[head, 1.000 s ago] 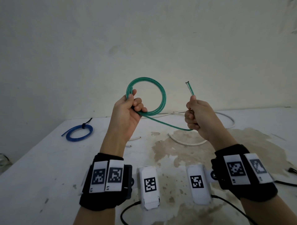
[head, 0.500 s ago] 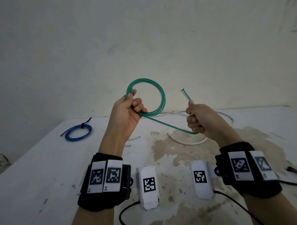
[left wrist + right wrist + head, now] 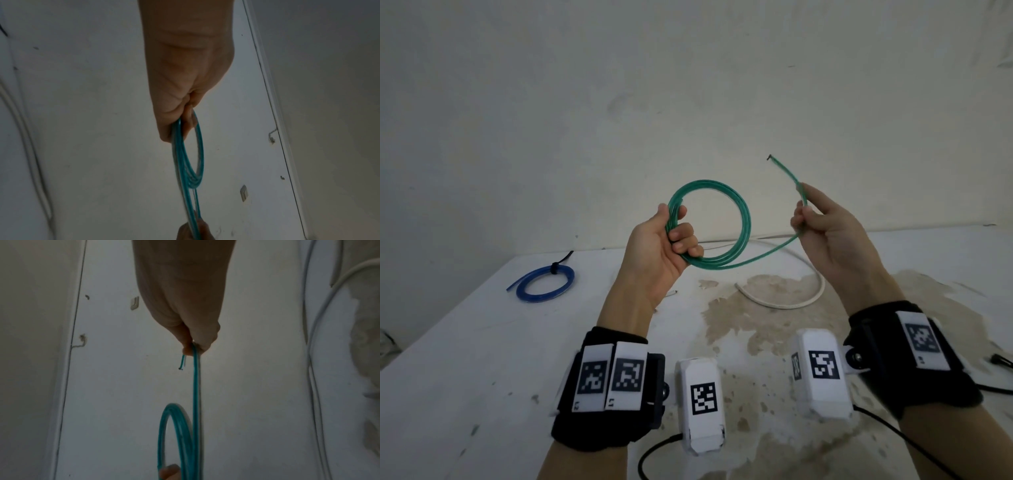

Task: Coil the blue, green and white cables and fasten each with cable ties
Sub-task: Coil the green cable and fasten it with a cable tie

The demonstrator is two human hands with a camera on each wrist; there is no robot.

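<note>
I hold the green cable [image 3: 744, 219] up in front of the wall, wound into a round coil of a few turns. My left hand [image 3: 674, 233] grips the coil's left side, fingers curled round the strands [image 3: 180, 146]. My right hand [image 3: 806, 214] pinches the loose tail near its end [image 3: 195, 369]; the bare tip [image 3: 770, 157] sticks up and left. The blue cable [image 3: 544, 284] lies coiled at the table's far left with a black tie on it. The white cable [image 3: 791, 301] lies loose in a wide curve on the table behind my hands.
The white table [image 3: 465, 359] has a large brown stain [image 3: 756, 315] in the middle. A black lead [image 3: 1000, 359] lies at the right edge. Short white ties [image 3: 669, 294] lie by my left wrist. A plain wall stands behind.
My right hand has risen and turned, swinging the green tail up and to the right; the tail between the hands is straighter. The left hand keeps the coil nearly still.
</note>
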